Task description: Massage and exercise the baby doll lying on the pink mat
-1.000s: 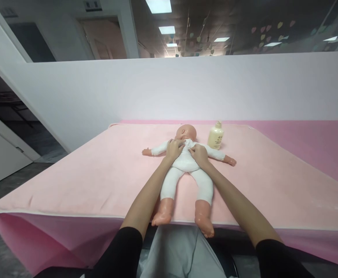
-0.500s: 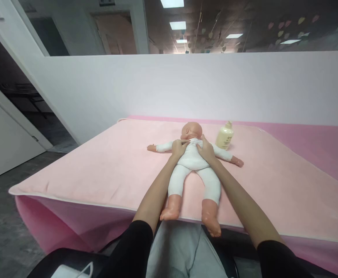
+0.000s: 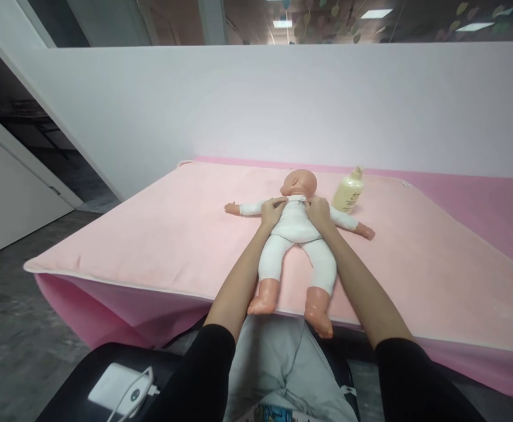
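A baby doll [image 3: 298, 225] with a white cloth body lies on the pink padded sheet [image 3: 172, 234], its head turned to the left and away from me. Its arms stretch out to both sides, and its bare feet point toward me at the near edge. My left hand [image 3: 274, 211] is closed over the doll's left-side shoulder, fingertips at the neckline. On the opposite shoulder, my right hand [image 3: 318, 211] has its fingers curled in against the cloth near the collar. Some fingertips are hard to make out. Just beyond the doll's right-side arm stands a pale yellow bottle [image 3: 347, 192].
A white wall [image 3: 256, 105] with a window above rises behind the table. At lower left, a white device [image 3: 119, 390] with a cable lies on a black seat [image 3: 75, 375]. A door [image 3: 14, 187] is at far left.
My right hand's fingers have curled inward at the collar, where the thumb and fingers were spread before. My left hand stays on its shoulder. The view has tilted downward.
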A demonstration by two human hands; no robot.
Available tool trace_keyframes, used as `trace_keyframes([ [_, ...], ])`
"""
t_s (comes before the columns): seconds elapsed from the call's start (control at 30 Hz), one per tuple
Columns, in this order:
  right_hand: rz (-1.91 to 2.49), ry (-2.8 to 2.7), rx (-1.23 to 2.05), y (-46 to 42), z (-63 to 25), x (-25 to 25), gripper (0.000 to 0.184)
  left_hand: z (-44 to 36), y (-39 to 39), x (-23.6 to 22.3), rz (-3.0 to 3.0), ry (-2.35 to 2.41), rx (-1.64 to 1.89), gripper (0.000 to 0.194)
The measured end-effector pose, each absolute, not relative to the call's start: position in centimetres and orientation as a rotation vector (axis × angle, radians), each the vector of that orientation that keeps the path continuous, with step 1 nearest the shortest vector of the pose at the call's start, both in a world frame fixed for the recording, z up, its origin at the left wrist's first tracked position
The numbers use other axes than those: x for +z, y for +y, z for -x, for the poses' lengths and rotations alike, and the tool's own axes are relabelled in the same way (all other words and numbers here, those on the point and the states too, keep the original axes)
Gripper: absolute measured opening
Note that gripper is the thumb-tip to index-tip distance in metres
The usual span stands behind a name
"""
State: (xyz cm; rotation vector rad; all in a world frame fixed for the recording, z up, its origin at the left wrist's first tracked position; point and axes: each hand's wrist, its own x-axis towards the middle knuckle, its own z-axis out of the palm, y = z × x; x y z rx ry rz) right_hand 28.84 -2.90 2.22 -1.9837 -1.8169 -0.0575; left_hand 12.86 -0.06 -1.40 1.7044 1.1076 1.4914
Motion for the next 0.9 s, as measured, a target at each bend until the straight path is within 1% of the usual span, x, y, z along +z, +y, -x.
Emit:
trace_keyframes([
  [0.1, 2.076, -1.760, 0.059, -2.3, -29.2, 4.0, 0.035, -12.2, -1.0, -2.0, -1.491, 1.145, 1.503, 0.022],
  [0.2, 2.228, -1.781, 0.279, -1.4, -29.3, 6.4, 0.045, -11.8, -2.0, -2.0, -1.352, 1.248, 1.503, 0.023],
  [0.27, 2.260, -1.828, 0.460, -1.0, -29.2, 7.6, 0.049, -11.9, -2.5, -1.7, -1.308, 1.372, 1.517, 0.024],
  [0.33, 2.204, -1.833, 0.606, -0.7, -29.3, 8.0, 0.058, -12.0, -2.9, -1.2, -1.322, 1.495, 1.502, 0.023],
  [0.43, 2.055, -1.725, 0.741, -0.5, -29.8, 7.6, 0.076, -12.1, -3.5, -0.4, -1.471, 1.631, 1.408, 0.020],
  [0.5, 2.026, -1.618, 0.708, -0.3, -30.3, 6.9, 0.082, -12.0, -3.8, -0.1, -1.530, 1.726, 1.320, 0.020],
  [0.6, 2.078, -1.542, 0.492, 0.0, -30.3, 6.0, 0.082, -11.9, -4.0, 0.0, -1.492, 1.826, 1.190, 0.023],
  [0.67, 2.116, -1.522, 0.416, 0.2, -29.8, 5.5, 0.086, -11.9, -3.8, -0.2, -1.465, 1.765, 1.181, 0.026],
  [0.7, 2.125, -1.511, 0.429, 0.2, -29.5, 5.3, 0.090, -12.0, -3.7, -0.3, -1.445, 1.689, 1.209, 0.030],
  [0.77, 2.111, -1.474, 0.503, 0.3, -28.9, 5.0, 0.100, -12.3, -3.4, -0.5, -1.381, 1.477, 1.317, 0.043],
  [0.83, 2.054, -1.435, 0.593, 0.2, -28.6, 4.9, 0.105, -12.7, -3.3, -0.4, -1.368, 1.244, 1.444, 0.056],
  [0.9, 1.988, -1.409, 0.636, 0.1, -28.7, 5.0, 0.109, -13.3, -3.6, 0.0, -1.476, 1.028, 1.546, 0.056],
])
